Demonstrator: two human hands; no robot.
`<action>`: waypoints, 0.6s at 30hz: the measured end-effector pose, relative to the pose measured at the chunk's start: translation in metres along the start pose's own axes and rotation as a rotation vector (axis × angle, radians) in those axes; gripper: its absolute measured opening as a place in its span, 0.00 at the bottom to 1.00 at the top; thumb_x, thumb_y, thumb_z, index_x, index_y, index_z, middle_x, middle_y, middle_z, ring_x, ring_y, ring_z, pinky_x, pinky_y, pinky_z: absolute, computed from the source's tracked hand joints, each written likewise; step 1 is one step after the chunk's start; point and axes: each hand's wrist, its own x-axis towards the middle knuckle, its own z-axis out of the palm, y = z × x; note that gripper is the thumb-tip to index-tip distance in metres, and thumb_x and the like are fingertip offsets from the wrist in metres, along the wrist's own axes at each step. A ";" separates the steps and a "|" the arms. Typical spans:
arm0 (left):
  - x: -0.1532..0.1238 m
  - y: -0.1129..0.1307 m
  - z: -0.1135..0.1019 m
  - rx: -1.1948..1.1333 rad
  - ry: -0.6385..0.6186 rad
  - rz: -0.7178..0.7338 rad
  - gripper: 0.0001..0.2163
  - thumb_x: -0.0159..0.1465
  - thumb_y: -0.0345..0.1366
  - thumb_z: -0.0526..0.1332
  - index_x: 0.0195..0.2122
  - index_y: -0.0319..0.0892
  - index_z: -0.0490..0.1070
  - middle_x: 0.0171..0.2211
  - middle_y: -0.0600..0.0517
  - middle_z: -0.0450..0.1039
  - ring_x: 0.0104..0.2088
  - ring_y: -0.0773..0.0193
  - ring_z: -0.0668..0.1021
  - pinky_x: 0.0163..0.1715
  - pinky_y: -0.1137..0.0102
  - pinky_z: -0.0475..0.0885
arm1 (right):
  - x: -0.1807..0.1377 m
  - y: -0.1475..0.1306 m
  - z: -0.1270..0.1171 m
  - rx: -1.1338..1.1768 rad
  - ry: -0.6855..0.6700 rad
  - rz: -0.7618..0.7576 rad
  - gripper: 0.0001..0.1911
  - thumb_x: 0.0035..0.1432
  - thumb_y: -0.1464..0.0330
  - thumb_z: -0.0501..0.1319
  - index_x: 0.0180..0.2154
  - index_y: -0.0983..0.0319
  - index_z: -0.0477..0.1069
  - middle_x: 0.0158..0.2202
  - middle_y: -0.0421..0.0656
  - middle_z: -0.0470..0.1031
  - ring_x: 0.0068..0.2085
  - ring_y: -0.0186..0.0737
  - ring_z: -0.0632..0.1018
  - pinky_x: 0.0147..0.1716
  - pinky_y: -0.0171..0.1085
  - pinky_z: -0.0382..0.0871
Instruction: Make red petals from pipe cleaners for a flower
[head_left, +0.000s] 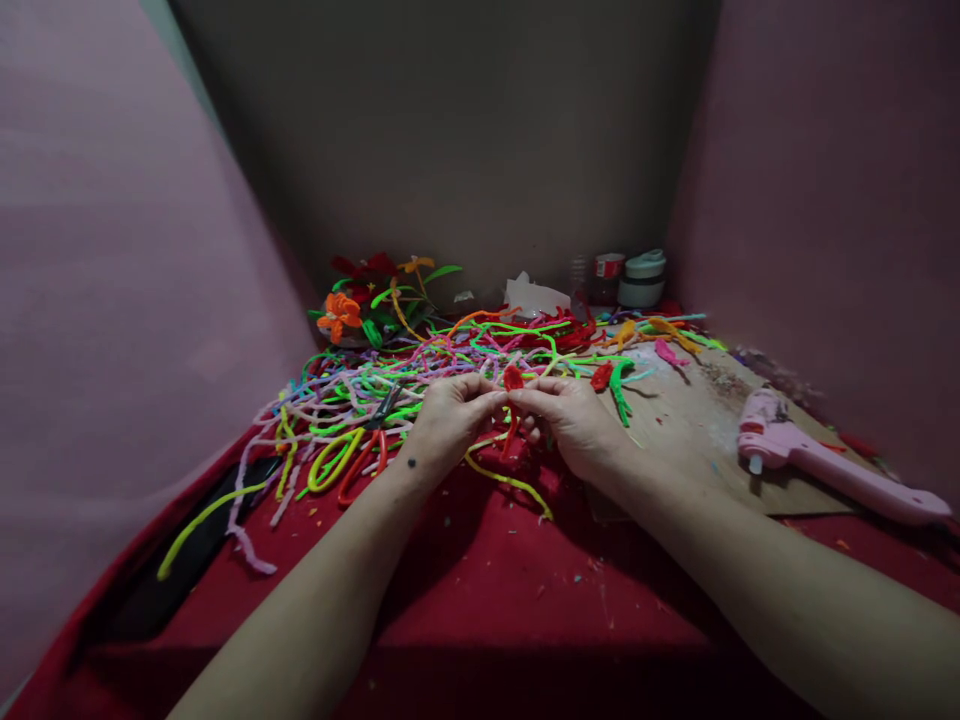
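My left hand (456,412) and my right hand (564,412) meet at the middle of the view, fingertips pinched together. Between them is a red pipe cleaner (513,378), bent into a small loop or petal shape on top, with a red end hanging below the fingers. Both hands grip it, above the front part of the red cloth (480,590). A yellow pipe cleaner (517,484) lies just under the hands. Right of my right hand are a small red fuzzy piece (601,376) and a green pipe cleaner piece (621,392).
A heap of coloured pipe cleaners (450,360) spreads behind the hands. Pipe-cleaner flowers (341,318) stand at the back left. A pink glue gun (832,465) rests on a board (697,440) at right. A black flat object (180,570) lies front left; a lidded container (643,278) is at the back.
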 end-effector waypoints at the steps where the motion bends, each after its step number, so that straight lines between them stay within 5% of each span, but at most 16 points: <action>1: 0.000 0.000 0.000 -0.008 -0.016 -0.020 0.10 0.51 0.39 0.64 0.21 0.37 0.67 0.14 0.58 0.64 0.13 0.76 0.62 0.14 0.78 0.54 | 0.000 0.000 0.000 0.002 -0.002 -0.006 0.09 0.42 0.66 0.64 0.19 0.64 0.67 0.17 0.36 0.65 0.18 0.27 0.64 0.18 0.30 0.55; 5: 0.000 -0.005 0.004 -0.028 -0.034 -0.022 0.09 0.54 0.38 0.61 0.23 0.39 0.67 0.17 0.56 0.68 0.15 0.73 0.67 0.14 0.78 0.57 | 0.001 0.002 0.001 0.050 0.042 -0.019 0.09 0.42 0.68 0.62 0.18 0.64 0.65 0.15 0.36 0.64 0.17 0.27 0.63 0.17 0.31 0.54; 10: 0.001 -0.012 0.007 0.081 0.067 0.190 0.08 0.55 0.35 0.60 0.22 0.39 0.66 0.17 0.56 0.67 0.17 0.74 0.67 0.18 0.78 0.61 | 0.002 0.002 0.002 0.007 0.101 -0.060 0.11 0.42 0.67 0.62 0.16 0.63 0.63 0.13 0.35 0.62 0.15 0.27 0.61 0.16 0.31 0.52; 18: 0.004 -0.010 0.002 -0.172 -0.129 -0.029 0.11 0.49 0.37 0.66 0.31 0.37 0.70 0.21 0.55 0.71 0.16 0.74 0.67 0.16 0.77 0.61 | 0.001 0.002 0.000 0.025 0.065 -0.040 0.11 0.43 0.64 0.63 0.18 0.63 0.66 0.14 0.36 0.64 0.15 0.27 0.62 0.15 0.31 0.52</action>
